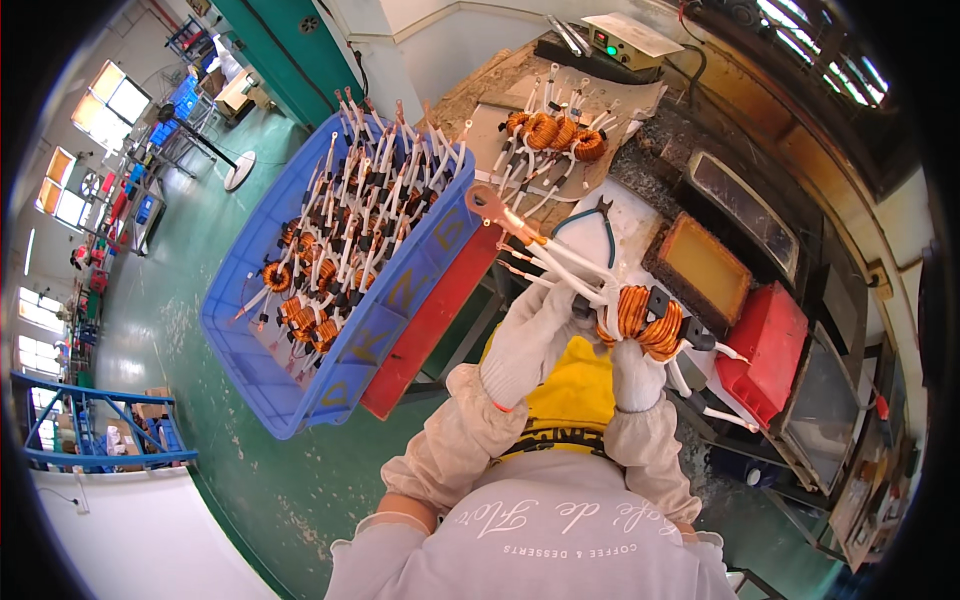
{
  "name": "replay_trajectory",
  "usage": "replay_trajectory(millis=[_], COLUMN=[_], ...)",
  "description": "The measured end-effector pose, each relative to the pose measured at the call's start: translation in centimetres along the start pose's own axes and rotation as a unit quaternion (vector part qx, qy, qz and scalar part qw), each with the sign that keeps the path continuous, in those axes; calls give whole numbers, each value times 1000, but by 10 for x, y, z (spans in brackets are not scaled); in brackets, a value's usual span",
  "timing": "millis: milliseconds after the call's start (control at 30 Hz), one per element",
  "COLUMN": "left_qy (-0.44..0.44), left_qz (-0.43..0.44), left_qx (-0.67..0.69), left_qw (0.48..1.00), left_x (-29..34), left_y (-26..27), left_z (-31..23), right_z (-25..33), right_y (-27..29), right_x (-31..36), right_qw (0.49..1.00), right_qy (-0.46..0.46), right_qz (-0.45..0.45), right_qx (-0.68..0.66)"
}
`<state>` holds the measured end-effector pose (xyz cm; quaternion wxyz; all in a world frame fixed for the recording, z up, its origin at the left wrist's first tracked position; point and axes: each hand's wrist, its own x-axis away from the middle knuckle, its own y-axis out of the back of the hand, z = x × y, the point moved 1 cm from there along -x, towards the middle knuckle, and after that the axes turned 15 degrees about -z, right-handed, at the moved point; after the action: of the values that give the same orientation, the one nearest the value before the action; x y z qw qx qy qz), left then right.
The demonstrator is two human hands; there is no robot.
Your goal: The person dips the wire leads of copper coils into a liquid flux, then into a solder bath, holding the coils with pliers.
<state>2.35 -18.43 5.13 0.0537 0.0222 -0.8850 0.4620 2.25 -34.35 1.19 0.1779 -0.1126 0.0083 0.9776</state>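
Note:
Both gloved hands hold one copper-wound ring coil assembly (655, 322) in front of my chest. My left hand (532, 345) is closed around the white-sleeved leads at the coil's left side. Beneath the windings, my right hand (637, 376) grips the coil from below; its fingertips are partly hidden. From the coil, white leads run up and left to a large copper ring lug (487, 203). Thinner bare copper ends stick out beside it. Other white leads with small lugs point down to the right. Black pieces sit on the windings.
At left, a blue bin (262, 385) holds many similar coils (325, 270) on a red support (425, 345). More coils (555, 135) lie on the bench. Teal-handled pliers (590, 225), a square amber-surfaced tray (703, 265), a red container (768, 355) and a control box (612, 45) stand beyond my hands.

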Motion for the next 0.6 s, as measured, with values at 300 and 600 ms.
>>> replay_trajectory(millis=[300,600], left_qy=[55,-129], left_qz=[-37,-120], left_qx=[-422,-332], left_qw=[904,927], left_x=[11,-6], left_y=[9,-6], left_z=[-50,-105], right_z=[22,24], right_y=[3,17], right_x=[-11,-23], right_qw=[961,992], right_qy=[-201,-115], right_qz=[43,35], right_qx=[-185,-26])
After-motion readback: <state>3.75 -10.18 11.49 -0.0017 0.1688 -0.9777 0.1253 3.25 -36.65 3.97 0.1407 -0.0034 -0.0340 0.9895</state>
